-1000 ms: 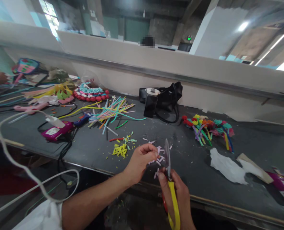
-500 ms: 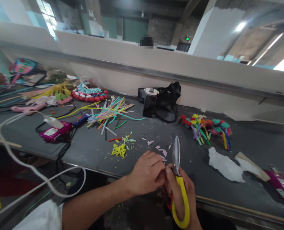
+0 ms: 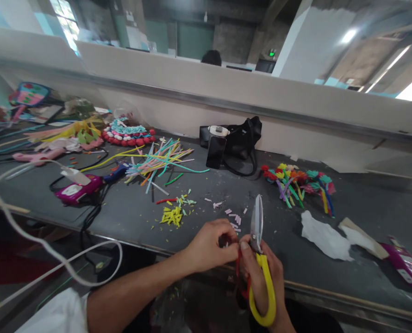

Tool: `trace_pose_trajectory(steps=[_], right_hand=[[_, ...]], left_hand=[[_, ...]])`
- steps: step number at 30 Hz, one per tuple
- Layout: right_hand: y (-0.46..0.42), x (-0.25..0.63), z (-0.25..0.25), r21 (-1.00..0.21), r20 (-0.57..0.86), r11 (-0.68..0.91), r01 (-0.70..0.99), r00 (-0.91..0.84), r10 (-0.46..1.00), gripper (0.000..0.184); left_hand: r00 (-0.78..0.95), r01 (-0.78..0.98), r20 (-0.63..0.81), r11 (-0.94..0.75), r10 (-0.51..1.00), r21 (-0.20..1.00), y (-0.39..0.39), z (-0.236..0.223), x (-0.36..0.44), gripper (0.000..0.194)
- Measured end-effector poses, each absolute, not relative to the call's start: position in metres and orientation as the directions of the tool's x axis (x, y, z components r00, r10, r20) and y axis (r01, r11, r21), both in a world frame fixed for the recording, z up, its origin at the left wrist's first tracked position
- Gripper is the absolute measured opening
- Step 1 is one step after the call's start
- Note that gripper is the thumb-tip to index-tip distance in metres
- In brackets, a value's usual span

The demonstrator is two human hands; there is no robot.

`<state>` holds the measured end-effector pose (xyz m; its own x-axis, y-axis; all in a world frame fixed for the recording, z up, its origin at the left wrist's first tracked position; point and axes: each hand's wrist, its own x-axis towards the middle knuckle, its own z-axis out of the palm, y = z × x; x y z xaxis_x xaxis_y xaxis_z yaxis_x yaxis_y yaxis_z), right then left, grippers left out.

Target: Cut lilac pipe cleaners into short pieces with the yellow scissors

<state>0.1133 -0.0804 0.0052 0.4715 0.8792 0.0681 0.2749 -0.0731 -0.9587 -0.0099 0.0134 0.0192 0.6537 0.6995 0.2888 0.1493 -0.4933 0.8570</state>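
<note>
My right hand [image 3: 259, 277] grips yellow-handled scissors [image 3: 258, 249], their blades closed and pointing up and away. Beside it, my left hand [image 3: 211, 245] is curled in a pinch by the scissors' pivot; whatever it pinches is too small to name. Small pale pink cut pieces [image 3: 234, 218] lie on the dark table [image 3: 129, 217] just beyond my fingers. A heap of yellow cut bits [image 3: 172, 215] sits further left.
Loose coloured pipe cleaners [image 3: 164, 161] spread at mid-table. A magenta glue gun [image 3: 76, 190] with cords lies left. A black bag with a phone [image 3: 232, 143] stands at the back. Pipe-cleaner flowers [image 3: 298, 182], white tissue [image 3: 324, 237] and a magenta packet [image 3: 405, 268] lie right.
My left hand dropped from above the pink pieces and came in against the scissors. The scissors swung from leaning left to nearly upright, and both hands drew closer to me.
</note>
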Motion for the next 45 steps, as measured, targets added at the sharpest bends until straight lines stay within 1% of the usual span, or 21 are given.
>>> trace_pose_trajectory(steps=[1, 2, 4, 6, 8, 11, 13, 15, 19, 25, 31, 34, 38, 45], right_hand=[[-0.081, 0.113, 0.005, -0.967, 0.051, -0.075, 0.245, 0.470, 0.881, 0.033], [-0.081, 0.112, 0.006, -0.973, 0.034, -0.077, 0.217, 0.466, 0.884, 0.033], [-0.081, 0.111, 0.006, -0.981, 0.016, -0.078, 0.180, 0.467, 0.884, 0.033], [-0.081, 0.111, 0.007, -0.979, 0.021, -0.076, 0.187, 0.466, 0.884, 0.033], [-0.081, 0.111, 0.008, -0.972, 0.034, -0.075, 0.222, 0.452, 0.892, 0.033], [-0.079, 0.113, 0.008, -0.935, 0.100, -0.075, 0.348, 0.461, 0.882, 0.034], [-0.077, 0.115, 0.006, -0.882, 0.166, -0.075, 0.465, 0.456, 0.874, 0.034], [-0.076, 0.115, 0.002, -0.834, 0.207, -0.066, 0.548, 0.422, 0.883, 0.035], [-0.080, 0.110, -0.008, -0.783, 0.221, -0.041, 0.621, 0.339, 0.914, 0.031], [-0.087, 0.098, -0.014, -0.689, 0.229, -0.037, 0.724, 0.266, 0.936, 0.028], [-0.088, 0.096, -0.018, -0.589, 0.264, -0.073, 0.805, 0.277, 0.924, 0.025], [-0.088, 0.098, -0.022, -0.545, 0.270, -0.108, 0.832, 0.296, 0.916, 0.027], [-0.087, 0.100, -0.025, -0.480, 0.307, -0.099, 0.872, 0.273, 0.912, 0.030], [-0.086, 0.100, -0.028, -0.452, 0.366, -0.064, 0.890, 0.250, 0.896, 0.037]], left_hand=[[0.666, 0.107, 0.188, -0.342, 0.721, 0.934, 0.015, 0.020, -0.010, 0.009], [0.688, 0.074, 0.086, -0.188, 0.721, 0.979, 0.017, 0.020, -0.010, 0.012], [0.729, 0.037, -0.083, 0.082, 0.679, 0.996, 0.019, 0.020, -0.010, 0.017], [0.748, 0.009, -0.170, 0.246, 0.642, 0.969, 0.019, 0.018, -0.011, 0.019], [0.753, -0.014, -0.192, 0.307, 0.630, 0.952, 0.019, 0.017, -0.011, 0.017], [0.748, -0.063, -0.187, 0.349, 0.637, 0.935, 0.020, 0.016, -0.011, 0.015], [0.699, -0.134, -0.178, 0.371, 0.693, 0.919, 0.021, 0.017, -0.011, 0.015], [0.619, -0.230, -0.171, 0.385, 0.766, 0.894, 0.023, 0.018, -0.010, 0.015], [0.495, -0.408, -0.159, 0.390, 0.854, 0.825, 0.025, 0.020, -0.009, 0.010], [0.437, -0.535, -0.172, 0.409, 0.883, 0.739, 0.021, 0.023, -0.008, 0.013], [0.444, -0.565, -0.171, 0.423, 0.880, 0.709, 0.018, 0.025, -0.008, 0.014], [0.444, -0.569, -0.174, 0.426, 0.879, 0.704, 0.018, 0.026, -0.008, 0.013], [0.440, -0.569, -0.174, 0.424, 0.881, 0.705, 0.018, 0.027, -0.008, 0.014], [0.453, -0.563, -0.184, 0.440, 0.872, 0.699, 0.017, 0.028, -0.007, 0.016]])
